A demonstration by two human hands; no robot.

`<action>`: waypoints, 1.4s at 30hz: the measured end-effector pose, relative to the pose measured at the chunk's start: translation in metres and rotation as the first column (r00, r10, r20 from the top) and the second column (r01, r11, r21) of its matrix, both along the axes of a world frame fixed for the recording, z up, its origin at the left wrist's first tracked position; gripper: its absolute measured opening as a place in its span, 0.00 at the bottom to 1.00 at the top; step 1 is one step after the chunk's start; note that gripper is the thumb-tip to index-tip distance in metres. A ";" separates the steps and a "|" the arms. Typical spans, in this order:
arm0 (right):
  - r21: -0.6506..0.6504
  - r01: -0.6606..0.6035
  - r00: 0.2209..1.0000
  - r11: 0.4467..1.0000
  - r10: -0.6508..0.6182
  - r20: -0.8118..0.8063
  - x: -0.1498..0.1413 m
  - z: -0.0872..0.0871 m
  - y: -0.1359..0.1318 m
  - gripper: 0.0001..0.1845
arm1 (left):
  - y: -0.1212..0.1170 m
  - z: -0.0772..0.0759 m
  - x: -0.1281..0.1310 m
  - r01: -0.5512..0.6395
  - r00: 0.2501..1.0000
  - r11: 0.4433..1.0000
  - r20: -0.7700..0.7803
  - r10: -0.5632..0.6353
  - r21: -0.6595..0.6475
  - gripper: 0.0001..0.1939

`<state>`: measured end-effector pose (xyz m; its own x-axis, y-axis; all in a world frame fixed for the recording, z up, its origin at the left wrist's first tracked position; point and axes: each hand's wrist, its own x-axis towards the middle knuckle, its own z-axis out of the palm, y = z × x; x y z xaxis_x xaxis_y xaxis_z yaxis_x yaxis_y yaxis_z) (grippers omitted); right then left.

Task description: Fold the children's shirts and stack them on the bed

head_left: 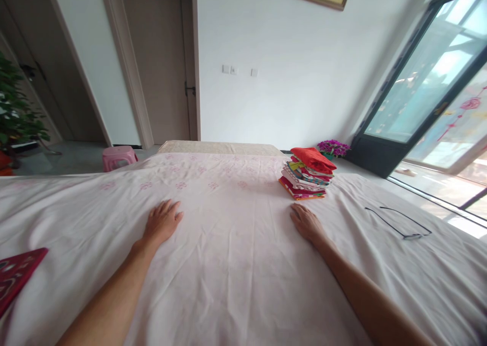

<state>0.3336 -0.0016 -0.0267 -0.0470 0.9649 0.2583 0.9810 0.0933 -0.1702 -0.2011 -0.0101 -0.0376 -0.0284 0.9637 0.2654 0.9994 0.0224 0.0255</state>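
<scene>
My left hand (163, 220) lies palm down on a pale pink sheet (228, 244), its fingers stretched forward and the thumb apart, holding nothing. To the right, my right hand (305, 221) also rests flat on the sheet with fingers extended and nothing in its grasp. Just beyond its fingertips stands a stack of folded cloths (304, 181), multicoloured, topped by a bright red folded cloth (312, 159). The hand and the stack appear close but apart. Creases run through the sheet between my two arms.
Eyeglasses (403, 227) lie on the sheet at right. A dark red flat item (21, 275) sits at the left edge. Beyond the sheet are a pink stool (119, 156), a leafy plant (17, 102), purple flowers (334, 147) and a glass door (422, 87).
</scene>
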 end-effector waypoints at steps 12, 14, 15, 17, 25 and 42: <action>0.027 -0.016 1.000 1.000 0.016 -0.021 0.001 0.001 -0.002 0.25 | -0.001 0.000 -0.001 0.038 0.998 0.999 0.057 -0.039 0.028 0.24; 0.031 -0.017 0.999 0.999 0.018 -0.027 0.001 0.001 -0.002 0.25 | -0.002 0.001 0.000 0.040 0.998 0.999 0.051 -0.042 0.034 0.24; 0.033 -0.014 0.999 0.999 0.015 -0.033 0.001 0.001 -0.002 0.25 | -0.003 0.002 0.001 0.041 0.998 0.999 0.052 -0.043 0.035 0.24; 0.035 -0.008 0.999 0.999 0.010 -0.044 0.001 0.001 -0.002 0.24 | -0.004 0.004 0.002 0.041 0.997 0.999 0.060 -0.043 0.034 0.24; 0.017 0.004 0.999 1.000 -0.003 -0.039 0.002 -0.002 0.001 0.25 | -0.006 0.007 0.001 0.038 0.996 0.999 0.080 -0.040 0.017 0.25; 0.013 0.012 1.000 1.000 -0.011 -0.019 0.004 -0.006 0.004 0.26 | -0.003 0.007 0.000 0.055 0.994 0.996 0.088 -0.060 0.064 0.23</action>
<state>0.3373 0.0024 -0.0326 -0.0309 0.9618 0.2719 0.9785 0.0846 -0.1879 -0.2012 -0.0128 -0.0307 0.0002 0.9465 0.3226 0.9927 -0.0392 0.1143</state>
